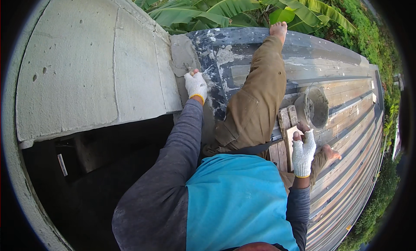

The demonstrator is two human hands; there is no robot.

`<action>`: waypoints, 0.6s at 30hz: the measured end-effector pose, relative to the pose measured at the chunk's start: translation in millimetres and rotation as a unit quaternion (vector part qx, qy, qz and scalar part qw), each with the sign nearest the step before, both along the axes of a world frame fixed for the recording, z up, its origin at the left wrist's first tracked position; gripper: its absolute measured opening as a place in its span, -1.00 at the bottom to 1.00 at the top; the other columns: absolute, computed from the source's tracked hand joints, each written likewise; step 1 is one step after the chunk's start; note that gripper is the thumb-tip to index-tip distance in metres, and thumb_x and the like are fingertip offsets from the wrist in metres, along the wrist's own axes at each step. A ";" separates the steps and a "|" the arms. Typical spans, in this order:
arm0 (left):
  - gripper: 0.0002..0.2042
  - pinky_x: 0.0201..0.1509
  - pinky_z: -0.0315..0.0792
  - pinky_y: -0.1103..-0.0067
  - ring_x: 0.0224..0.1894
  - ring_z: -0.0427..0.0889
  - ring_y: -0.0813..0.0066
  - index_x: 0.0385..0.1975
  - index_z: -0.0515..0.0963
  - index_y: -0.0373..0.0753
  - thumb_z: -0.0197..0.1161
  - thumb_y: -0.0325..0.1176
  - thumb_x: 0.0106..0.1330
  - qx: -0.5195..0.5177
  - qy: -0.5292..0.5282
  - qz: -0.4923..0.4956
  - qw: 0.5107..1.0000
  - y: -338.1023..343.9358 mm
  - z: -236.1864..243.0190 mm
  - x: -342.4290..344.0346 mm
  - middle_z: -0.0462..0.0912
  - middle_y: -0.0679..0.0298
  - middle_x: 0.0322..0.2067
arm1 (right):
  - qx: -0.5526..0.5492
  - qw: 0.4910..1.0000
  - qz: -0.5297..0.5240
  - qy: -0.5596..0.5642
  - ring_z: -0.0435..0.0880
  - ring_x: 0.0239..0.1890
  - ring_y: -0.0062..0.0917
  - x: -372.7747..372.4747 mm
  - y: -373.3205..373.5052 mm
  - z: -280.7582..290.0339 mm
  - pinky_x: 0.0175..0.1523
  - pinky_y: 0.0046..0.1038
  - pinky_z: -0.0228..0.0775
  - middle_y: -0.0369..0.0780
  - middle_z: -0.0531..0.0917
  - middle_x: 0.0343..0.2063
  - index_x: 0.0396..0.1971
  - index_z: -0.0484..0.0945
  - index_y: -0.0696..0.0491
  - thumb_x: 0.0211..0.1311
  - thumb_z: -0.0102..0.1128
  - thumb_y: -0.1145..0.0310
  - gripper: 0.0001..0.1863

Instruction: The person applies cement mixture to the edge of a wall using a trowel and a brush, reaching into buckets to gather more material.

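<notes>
My left hand (196,85), in a white knit glove with a yellow cuff and bare fingertips, is closed against the seam between the concrete wall (82,60) and the dark metal flashing (225,77). Whatever it may hold is hidden. Grey mortar (183,53) is smeared along that seam just beyond the hand. On the other side of my body, my right hand (303,154), gloved alike, hovers with thumb and fingers apart and nothing visible in it. A mortar-coated bucket (317,109) stands just beyond it, beside a wooden frame with a pale board (294,143).
I sit on a ribbed metal roof (346,134), one leg (260,86) stretched toward its far edge. A dark opening (99,164) lies under the concrete at lower left. Banana plants (234,10) grow past the far edge, and greenery lines the right.
</notes>
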State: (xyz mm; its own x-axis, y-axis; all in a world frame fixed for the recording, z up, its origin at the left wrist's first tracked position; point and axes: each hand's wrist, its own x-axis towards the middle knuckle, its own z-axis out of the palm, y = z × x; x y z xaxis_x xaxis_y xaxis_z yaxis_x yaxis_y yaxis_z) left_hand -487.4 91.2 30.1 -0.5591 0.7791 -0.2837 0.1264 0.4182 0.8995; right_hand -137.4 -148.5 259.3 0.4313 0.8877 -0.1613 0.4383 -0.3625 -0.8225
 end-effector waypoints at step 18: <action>-0.80 -0.64 0.34 0.43 -0.59 0.49 0.40 -0.17 0.33 -0.09 0.10 -0.17 0.39 -0.097 -0.178 0.038 0.979 -75.5 89.9 30.7 0.50 0.26 -0.37 | 0.020 0.998 0.027 -0.049 0.53 -0.33 -0.59 17.3 -14.4 -2.4 -0.12 -0.48 0.45 -0.18 0.63 -0.08 0.11 0.49 0.17 0.28 0.25 0.32 -0.57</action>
State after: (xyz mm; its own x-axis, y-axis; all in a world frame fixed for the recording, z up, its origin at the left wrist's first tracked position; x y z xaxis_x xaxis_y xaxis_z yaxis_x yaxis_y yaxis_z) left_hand -456.7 15.7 120.0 -0.4533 0.6511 -0.6087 -0.2183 0.5810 0.7841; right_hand -120.1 -162.9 256.9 0.3949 0.9148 -0.0845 0.5353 -0.3039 -0.7881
